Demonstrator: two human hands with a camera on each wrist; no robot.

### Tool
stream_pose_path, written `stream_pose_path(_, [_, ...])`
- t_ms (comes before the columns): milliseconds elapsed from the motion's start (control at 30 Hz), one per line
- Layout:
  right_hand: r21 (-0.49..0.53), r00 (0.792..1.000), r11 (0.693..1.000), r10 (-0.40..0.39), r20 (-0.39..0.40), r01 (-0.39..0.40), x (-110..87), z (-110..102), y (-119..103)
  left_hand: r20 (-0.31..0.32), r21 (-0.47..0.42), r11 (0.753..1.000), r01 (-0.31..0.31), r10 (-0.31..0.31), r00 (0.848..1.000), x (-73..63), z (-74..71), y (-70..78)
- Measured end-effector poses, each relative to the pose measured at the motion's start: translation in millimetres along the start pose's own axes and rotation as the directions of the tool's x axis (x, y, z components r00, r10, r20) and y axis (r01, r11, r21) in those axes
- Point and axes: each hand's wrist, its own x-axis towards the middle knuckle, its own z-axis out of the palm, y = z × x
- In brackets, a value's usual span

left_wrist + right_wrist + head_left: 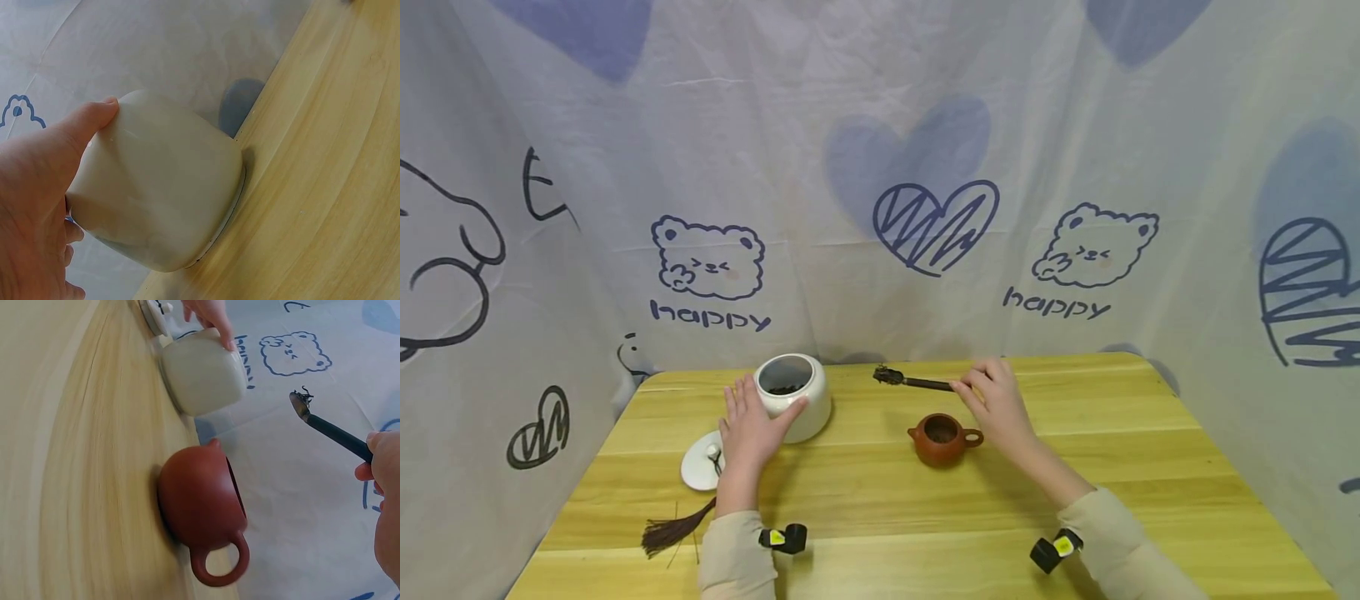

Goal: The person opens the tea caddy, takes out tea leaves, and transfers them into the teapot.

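Note:
My left hand (pixel 757 427) grips a white ceramic jar (pixel 812 414) from its left side, the thumb lying near the rim. Dark tea leaves (pixel 786 389) show inside the jar's opening, and in the left wrist view its base (pixel 219 234) is close on the wood. A small tea scoop (pixel 928 384) with a dark handle is pinched in my right hand (pixel 997 403). Dark curled leaves (pixel 304 395) lie on its head, which points left. Below the scoop, a lidless reddish-brown clay teapot (pixel 938 452) stands upright, its spout toward the jar and its handle (pixel 220 579) to the right.
Left of the jar, a white lid (pixel 698 467) with a knob lies on the wooden table (pixel 880 517). A brown tassel (pixel 673 533) is spread out in front of it. A printed cloth (pixel 820 308) hangs behind the table and along both sides.

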Motion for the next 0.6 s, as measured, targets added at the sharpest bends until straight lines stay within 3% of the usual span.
stream_pose_path(267, [-0.013, 0.999, 0.999, 0.038, -0.020, -0.038, -11.4, -17, 6, 0.001, -0.001, 1.000, 0.000, 0.000, 1.000, 0.3, 0.3, -1.0])
stream_pose_path(600, [-0.013, 0.997, 1.000, 0.005, -0.076, -0.006, -26.8, -31, 14, -0.004, -0.002, 1.000, -0.003, 0.003, 1.000, 1.1, 1.8, -3.6])
